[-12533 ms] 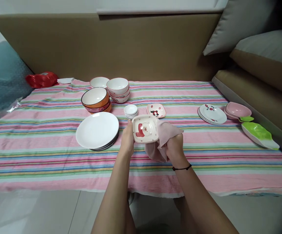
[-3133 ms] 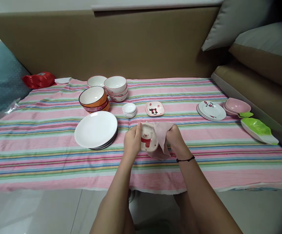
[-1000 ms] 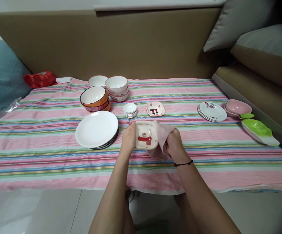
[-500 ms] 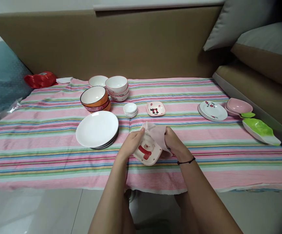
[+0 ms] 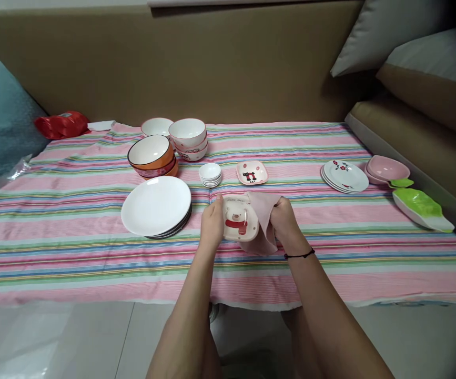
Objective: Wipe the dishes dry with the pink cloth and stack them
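Observation:
My left hand [image 5: 212,223] grips the left edge of a small square dish [image 5: 233,218] with a bear in a red scarf on it, thumb on the near rim. A pale pink cloth [image 5: 263,210] is bunched in my closed right hand [image 5: 285,221] and lies over the dish's right edge, hanging below it. Both are held above the striped cloth [image 5: 251,284]. Just beyond them lies a pink-rimmed square dish [image 5: 252,173] with a cat picture. The right fingertips are partly hidden by the cloth.
To the left stand large white plates [image 5: 156,206], orange bowls [image 5: 152,152], white bowls [image 5: 188,132] and tiny white dishes [image 5: 210,172]. On the right are flowered plates [image 5: 345,176], pink bowls [image 5: 387,168] and a green leaf-shaped dish [image 5: 421,208]. A sofa back [image 5: 251,68] rises behind.
The bear dish has turned and come up level, with my left hand shifting to its left edge. The pink cloth now hangs lower at its right side. The view has tilted slightly.

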